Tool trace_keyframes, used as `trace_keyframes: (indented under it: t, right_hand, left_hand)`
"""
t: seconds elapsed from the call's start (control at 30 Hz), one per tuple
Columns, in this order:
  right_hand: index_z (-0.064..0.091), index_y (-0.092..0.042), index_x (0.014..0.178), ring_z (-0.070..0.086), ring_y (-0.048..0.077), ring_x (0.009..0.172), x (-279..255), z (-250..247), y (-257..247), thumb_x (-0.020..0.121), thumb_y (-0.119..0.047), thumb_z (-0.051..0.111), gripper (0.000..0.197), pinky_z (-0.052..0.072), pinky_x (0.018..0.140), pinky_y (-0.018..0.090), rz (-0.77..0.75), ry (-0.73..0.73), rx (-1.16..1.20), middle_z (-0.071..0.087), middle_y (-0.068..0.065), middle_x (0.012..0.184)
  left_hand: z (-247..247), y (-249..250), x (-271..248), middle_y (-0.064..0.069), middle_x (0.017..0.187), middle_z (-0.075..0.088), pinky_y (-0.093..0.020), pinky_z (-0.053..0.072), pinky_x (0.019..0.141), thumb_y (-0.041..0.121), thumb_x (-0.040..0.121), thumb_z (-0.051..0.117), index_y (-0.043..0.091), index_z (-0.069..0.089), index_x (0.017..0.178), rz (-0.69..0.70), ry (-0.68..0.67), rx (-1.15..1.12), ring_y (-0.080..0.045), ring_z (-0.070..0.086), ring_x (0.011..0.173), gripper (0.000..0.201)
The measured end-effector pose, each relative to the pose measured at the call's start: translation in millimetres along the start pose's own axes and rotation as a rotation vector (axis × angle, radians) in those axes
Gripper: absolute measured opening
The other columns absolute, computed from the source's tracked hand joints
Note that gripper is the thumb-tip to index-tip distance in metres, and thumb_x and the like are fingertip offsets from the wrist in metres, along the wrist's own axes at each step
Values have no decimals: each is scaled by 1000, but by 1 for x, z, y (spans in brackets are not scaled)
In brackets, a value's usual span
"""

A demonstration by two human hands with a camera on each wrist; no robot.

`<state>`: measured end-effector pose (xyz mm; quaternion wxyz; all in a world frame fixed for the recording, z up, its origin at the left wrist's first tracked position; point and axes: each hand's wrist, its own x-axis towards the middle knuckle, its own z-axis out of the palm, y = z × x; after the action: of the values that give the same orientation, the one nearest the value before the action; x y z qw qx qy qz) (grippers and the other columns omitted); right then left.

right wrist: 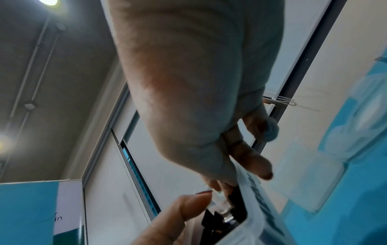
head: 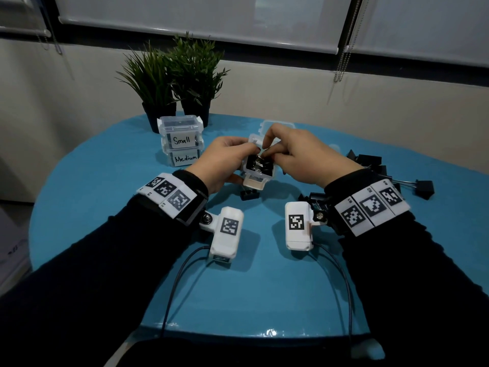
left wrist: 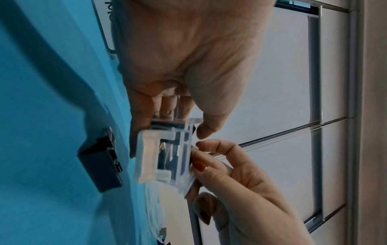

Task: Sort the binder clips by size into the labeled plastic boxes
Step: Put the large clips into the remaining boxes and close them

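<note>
Clear plastic box [head: 260,165], held above the counter [head: 132,207] by the left hand [head: 225,160], looks nearly full; right hand [head: 299,154] fingers pinch a binder clip [head: 266,154] inside. Forcing it may spill clips.

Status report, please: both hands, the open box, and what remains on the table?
Left hand grips open box, clips inside. Right hand pinches a clip over it. Loose clips wait at right; one clip lies beside the box. Path clear.
</note>
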<state>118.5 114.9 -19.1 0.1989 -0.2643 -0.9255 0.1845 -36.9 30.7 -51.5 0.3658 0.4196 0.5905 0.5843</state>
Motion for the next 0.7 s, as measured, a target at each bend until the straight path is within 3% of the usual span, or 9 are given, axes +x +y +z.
trace_keyframes:
  t: [0.1,0.17,0.27,0.37,0.43,0.5,0.6,0.63,0.7]
  right_hand:
    - [53,-26,102,60,-11,78,-1,2,-1,93,-3,49,25,46,75,21,-32,37,3,76,-7,106]
    - [57,-26,103,61,-5,81,-1,3,-2,92,-5,51,24,49,80,29,-57,82,-8,76,-9,103]
    - [69,-28,102,61,-1,74,-4,2,-5,89,-7,56,28,48,74,28,-81,125,-23,75,-8,98]
    - [78,-23,98,64,20,71,-5,2,-6,86,-7,60,26,51,69,31,-86,190,2,74,2,85]
    - [79,-18,94,57,26,59,-5,1,-5,85,-5,61,24,46,56,29,-94,254,119,71,11,75]
    - [79,-11,90,53,26,53,-6,-2,-2,83,1,60,24,45,53,29,-101,333,270,70,10,68]
    - [77,-9,81,58,17,57,-4,-11,5,77,5,59,23,54,58,38,29,403,388,72,5,70]
    - [75,-10,78,60,17,59,-4,-14,8,77,5,61,21,55,60,39,101,379,376,74,9,75]
    - [73,-12,77,61,19,62,-5,-19,15,77,4,71,16,54,63,38,268,196,267,74,11,76]
  left_hand:
    - [2,2,1,-5,86,69,-37,58,60,26,98,61,9,72,109,43,31,8,-18,67,72,23]
    - [2,4,0,-4,86,69,-36,58,59,26,100,57,11,71,107,75,43,20,-15,67,70,22]
    - [2,5,-1,-4,87,70,-37,59,60,23,101,54,14,71,111,94,47,33,-15,67,71,22]
    - [2,6,-2,-3,85,68,-33,59,56,19,100,52,13,70,112,86,53,16,-13,66,69,23]
    - [2,6,-2,-1,83,67,-36,61,58,18,100,52,14,70,108,77,62,-6,-13,66,69,20]
    - [2,7,-3,0,83,68,-43,63,64,18,100,53,17,70,102,64,71,-25,-13,67,71,18]
    - [0,6,-2,-2,88,69,-47,63,69,18,100,54,15,69,108,54,72,-39,-15,69,75,17]
    - [-1,6,-2,-3,90,69,-48,63,69,18,100,54,13,68,113,52,76,-39,-16,69,76,19]
    - [-1,6,-1,-5,92,68,-49,63,70,17,99,55,10,66,118,46,86,-42,-18,69,77,23]
